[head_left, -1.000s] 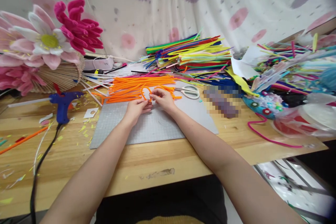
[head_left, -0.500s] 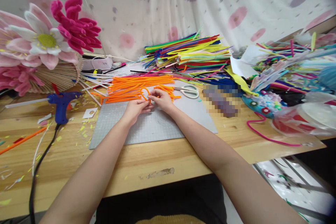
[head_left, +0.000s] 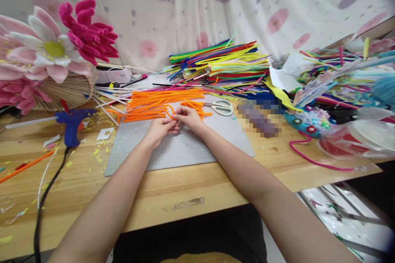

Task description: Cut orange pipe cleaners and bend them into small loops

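An orange pipe cleaner (head_left: 168, 109), bent into a loop, is pinched between my two hands over the grey cutting mat (head_left: 197, 148). My left hand (head_left: 161, 129) holds the lower part of the loop from the left, fingers closed. From the right, my right hand (head_left: 189, 118) grips the same piece, its fingertips nearly touching those of my left hand. Behind them lie many straight orange pipe cleaners (head_left: 148, 102) along the mat's back edge. Scissors with pale handles (head_left: 222, 107) rest just right of these.
A blue glue gun (head_left: 72, 125) with a black cord stands at the left, near pink and white plush flowers (head_left: 54, 49). Colourful pipe cleaners (head_left: 228, 63) are heaped at the back. A clear plastic container (head_left: 354, 139) sits at the right.
The orange loop has tilted slightly left, and its opening is shaped a little differently. Both hands keep hold of it in nearly the same place.
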`<state>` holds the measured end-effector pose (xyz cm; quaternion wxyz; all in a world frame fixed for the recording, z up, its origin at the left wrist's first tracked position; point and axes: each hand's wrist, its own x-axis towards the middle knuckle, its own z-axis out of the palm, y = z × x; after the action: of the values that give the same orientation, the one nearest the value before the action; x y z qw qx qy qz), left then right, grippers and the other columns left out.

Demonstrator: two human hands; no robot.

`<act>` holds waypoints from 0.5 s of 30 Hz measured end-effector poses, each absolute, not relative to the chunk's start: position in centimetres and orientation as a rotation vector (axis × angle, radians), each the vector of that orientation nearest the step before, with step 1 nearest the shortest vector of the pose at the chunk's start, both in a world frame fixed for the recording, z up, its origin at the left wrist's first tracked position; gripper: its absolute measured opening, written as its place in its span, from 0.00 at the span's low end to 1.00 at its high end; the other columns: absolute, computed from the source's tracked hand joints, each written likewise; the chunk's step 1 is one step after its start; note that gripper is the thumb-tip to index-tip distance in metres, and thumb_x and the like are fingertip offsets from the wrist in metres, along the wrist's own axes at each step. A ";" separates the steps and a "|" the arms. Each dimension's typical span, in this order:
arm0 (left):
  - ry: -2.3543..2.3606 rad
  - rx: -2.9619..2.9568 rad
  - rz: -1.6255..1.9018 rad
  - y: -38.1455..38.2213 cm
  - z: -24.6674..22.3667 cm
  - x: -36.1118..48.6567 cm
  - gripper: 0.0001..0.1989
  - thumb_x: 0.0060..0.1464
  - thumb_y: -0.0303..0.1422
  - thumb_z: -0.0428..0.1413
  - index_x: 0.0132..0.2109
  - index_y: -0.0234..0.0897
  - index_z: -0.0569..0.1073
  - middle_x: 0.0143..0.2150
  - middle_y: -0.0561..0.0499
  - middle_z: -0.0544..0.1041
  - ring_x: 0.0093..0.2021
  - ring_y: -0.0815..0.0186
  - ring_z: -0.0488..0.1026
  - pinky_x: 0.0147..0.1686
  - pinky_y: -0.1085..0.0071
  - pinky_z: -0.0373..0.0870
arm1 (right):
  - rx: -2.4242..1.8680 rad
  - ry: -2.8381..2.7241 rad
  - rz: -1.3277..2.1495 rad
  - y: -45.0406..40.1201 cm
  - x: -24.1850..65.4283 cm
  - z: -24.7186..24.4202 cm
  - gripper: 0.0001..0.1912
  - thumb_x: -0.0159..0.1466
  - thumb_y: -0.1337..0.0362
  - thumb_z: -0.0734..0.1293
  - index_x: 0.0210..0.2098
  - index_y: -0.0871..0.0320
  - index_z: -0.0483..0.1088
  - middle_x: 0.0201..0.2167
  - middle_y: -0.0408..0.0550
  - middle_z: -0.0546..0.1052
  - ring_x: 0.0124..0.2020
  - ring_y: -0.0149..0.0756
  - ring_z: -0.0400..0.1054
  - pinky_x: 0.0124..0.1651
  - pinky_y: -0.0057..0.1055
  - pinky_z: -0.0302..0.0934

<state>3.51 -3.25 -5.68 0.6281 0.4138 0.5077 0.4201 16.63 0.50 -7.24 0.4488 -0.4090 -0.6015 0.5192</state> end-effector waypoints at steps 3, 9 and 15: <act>1.137 0.991 0.942 -3.3 -5.8 3.5 0.09 0.40 0.31 0.62 0.26 0.28 0.73 0.23 0.50 0.73 0.23 0.72 0.70 0.30 0.70 0.72 | -0.978 -1.477 1.374 0.4 16.7 -7.3 0.12 0.47 0.59 0.69 0.24 0.59 0.64 0.19 0.38 0.68 0.20 0.25 0.61 0.24 0.24 0.56; 1.052 1.025 0.851 -3.6 -5.6 3.2 0.10 0.41 0.34 0.61 0.27 0.30 0.72 0.22 0.53 0.71 0.22 0.74 0.68 0.28 0.73 0.71 | -0.789 -1.246 1.746 0.2 17.4 -6.7 0.13 0.51 0.56 0.68 0.31 0.58 0.66 0.25 0.41 0.71 0.24 0.26 0.64 0.27 0.25 0.59; 0.908 0.999 0.701 -4.0 -5.2 3.3 0.12 0.38 0.35 0.63 0.25 0.31 0.71 0.22 0.54 0.69 0.21 0.76 0.66 0.28 0.73 0.71 | -0.751 -1.148 1.871 0.4 18.1 -6.1 0.17 0.59 0.52 0.61 0.37 0.58 0.69 0.39 0.50 0.74 0.36 0.32 0.68 0.31 0.27 0.63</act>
<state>3.33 -4.04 -5.23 0.7243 0.4528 0.4116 0.3177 18.06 0.38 -6.12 0.3994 -0.2969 -0.4536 0.7393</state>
